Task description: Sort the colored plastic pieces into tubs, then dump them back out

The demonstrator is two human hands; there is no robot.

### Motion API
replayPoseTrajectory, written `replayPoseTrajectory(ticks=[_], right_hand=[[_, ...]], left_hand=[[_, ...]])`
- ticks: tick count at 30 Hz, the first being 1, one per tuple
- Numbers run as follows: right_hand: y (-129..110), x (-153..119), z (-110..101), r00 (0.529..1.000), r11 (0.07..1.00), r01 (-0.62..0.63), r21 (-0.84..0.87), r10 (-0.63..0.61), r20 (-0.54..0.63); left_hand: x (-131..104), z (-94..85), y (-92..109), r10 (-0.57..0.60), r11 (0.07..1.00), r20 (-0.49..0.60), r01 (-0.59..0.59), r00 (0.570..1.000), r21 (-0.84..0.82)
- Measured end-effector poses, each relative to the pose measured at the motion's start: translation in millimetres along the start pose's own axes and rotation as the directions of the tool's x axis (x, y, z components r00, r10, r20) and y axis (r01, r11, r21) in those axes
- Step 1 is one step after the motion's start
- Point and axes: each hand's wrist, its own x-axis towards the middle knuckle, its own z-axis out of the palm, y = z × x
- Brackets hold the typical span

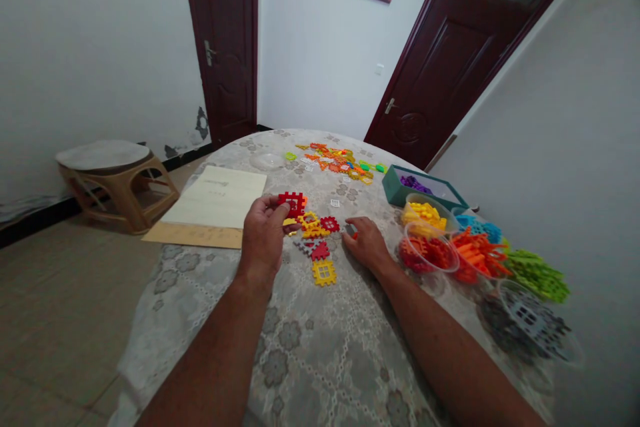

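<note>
With a few red and yellow tiles (315, 235) already joined on the desk (310, 347), the left hand (263, 233) pinches a red tile (291, 203) above them, the right hand (367, 242) rests fingers narrow beside them, and the loose pile (340, 161) remains unused.

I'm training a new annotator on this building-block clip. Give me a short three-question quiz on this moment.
1. True or false: the left hand holds a red square block above the table.
2. What lies on the cloth nearest the wrists? A) a green block B) the yellow square block C) a purple block
3. Fill in: the right hand rests on the ____, fingertips at a small piece.

Key: 1 true; 2 B; 3 table.
</note>
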Motion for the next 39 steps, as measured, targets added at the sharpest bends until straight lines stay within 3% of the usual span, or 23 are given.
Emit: replayPoseTrajectory(ticks=[4, 6, 10, 13, 17, 30, 39], right_hand=[[-5.7, -13.2, -15.1, 0.994, 0.957, 0.006, 0.291, 0.027, -0.106], [-15.2, -16.1, -22.6, 0.986, 0.931, 0.075, 0.358, -0.015, -0.166], [-46.6, -22.6, -22.7, 0.936, 0.867, 0.353, 0.351, -0.323, -0.144], [-69.7, -28.0, -8.5, 0.889, 0.854, 0.457, 0.248, -0.450, -0.087], [-81.1, -32.2, 6.8, 0.882, 0.875, 0.472, 0.113, -0.469, -0.052], [-76.6, -24.8, 12.9, 0.917, 0.913, 0.395, 0.100, -0.384, -0.109], [-73.7, -33.6, 7.2, 0.894, 0.888, 0.447, 0.109, -0.445, -0.042]], left_hand=[[0.4, -0.6, 0.0, -0.006, 0.999, -0.001, 0.006, 1.000, -0.032], [0.8, -1.0, -0.2, -0.009, 0.998, -0.005, 0.009, 1.000, -0.054], [0.7, -0.3, -0.5, 0.000, 0.997, -0.019, -0.001, 1.000, -0.078], [0.6, 0.6, -1.2, 0.014, 0.997, -0.031, -0.017, 0.999, -0.082], [0.8, 0.6, -2.1, 0.006, 0.996, -0.030, -0.008, 1.000, -0.089], [-1.3, 2.1, -0.7, -0.010, 0.997, 0.001, 0.010, 1.000, -0.081], [0.9, 1.1, -0.4, 0.000, 0.996, -0.025, -0.002, 1.000, -0.088]])
